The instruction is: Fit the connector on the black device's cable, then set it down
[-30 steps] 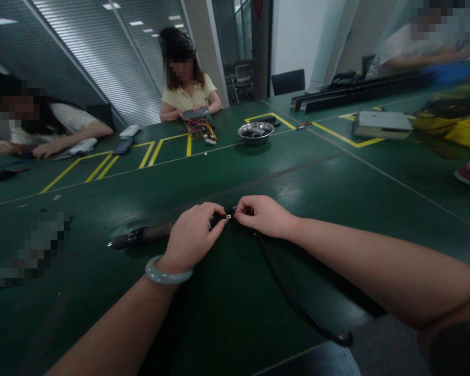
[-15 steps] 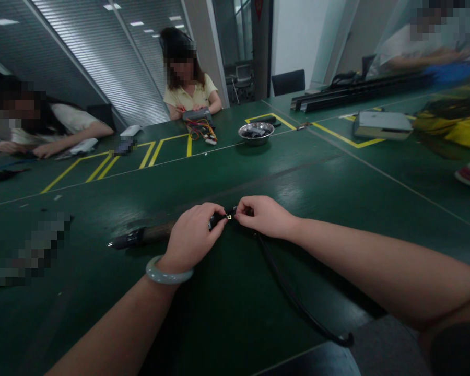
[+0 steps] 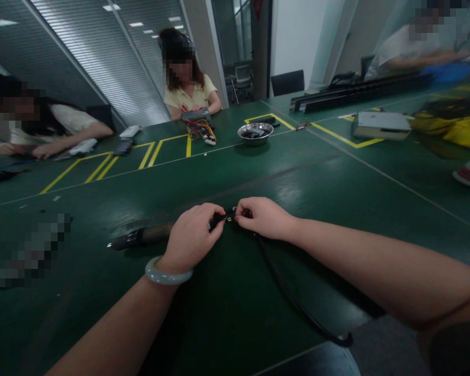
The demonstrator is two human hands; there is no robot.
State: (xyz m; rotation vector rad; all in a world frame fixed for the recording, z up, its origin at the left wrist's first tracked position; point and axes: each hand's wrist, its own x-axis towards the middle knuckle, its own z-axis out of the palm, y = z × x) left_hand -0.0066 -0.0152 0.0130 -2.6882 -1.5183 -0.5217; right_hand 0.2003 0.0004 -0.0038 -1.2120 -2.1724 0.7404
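My left hand [image 3: 194, 232], with a pale bangle [image 3: 168, 277] at its wrist, pinches a small black piece [image 3: 212, 223] between thumb and forefinger. A tiny bright, gold-coloured metal end [image 3: 229, 219] shows just past those fingertips. Opposite it, my right hand [image 3: 260, 215] is closed in a pinch; whatever it holds is hidden by the fingers. Under and left of my left hand lies a dark rod-shaped tool [image 3: 141, 237] with a brown section and a shiny tip. From below my right hand a black cable [image 3: 285, 287] curves towards the table's near edge.
The green table [image 3: 227, 313] carries a metal bowl [image 3: 255, 134] of dark parts. Further off are a grey box [image 3: 382, 125], black rails [image 3: 360, 91] and yellow material [image 3: 468, 130]. A blurred-out object [image 3: 35, 250] lies left. Several people sit around the table.
Both hands stay almost in place. The small metal end has dipped slightly, and a little more of the dark part behind it shows between the hands.
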